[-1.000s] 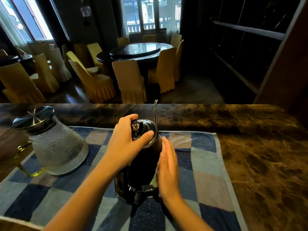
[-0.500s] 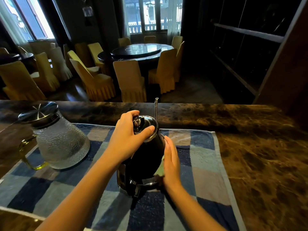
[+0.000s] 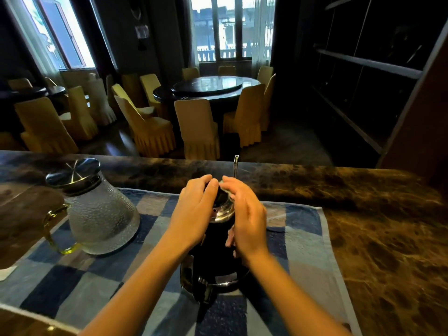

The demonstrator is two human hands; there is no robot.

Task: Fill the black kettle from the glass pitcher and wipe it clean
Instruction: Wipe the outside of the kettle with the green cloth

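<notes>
The black kettle (image 3: pixel 213 253) stands upright on a blue checked towel (image 3: pixel 303 238), its thin spout (image 3: pixel 235 166) pointing away from me and its handle toward me. My left hand (image 3: pixel 194 214) is curled over the shiny lid (image 3: pixel 221 210) from the left. My right hand (image 3: pixel 247 219) lies against the lid's right side, and a small pale cloth (image 3: pixel 226 189) shows under its fingertips. The textured glass pitcher (image 3: pixel 101 219), with a metal lid and a yellow-tinted handle, stands on the towel's left part, apart from both hands.
The towel lies on a dark marble counter (image 3: pixel 388 226) whose far edge runs just behind the spout. A white scrap (image 3: pixel 6 272) sits at the left edge. Beyond the counter are covered chairs and a round table.
My right hand has risen from the kettle's lower side to the lid. My left hand has shifted further over the top of the lid. The pitcher has not moved.
</notes>
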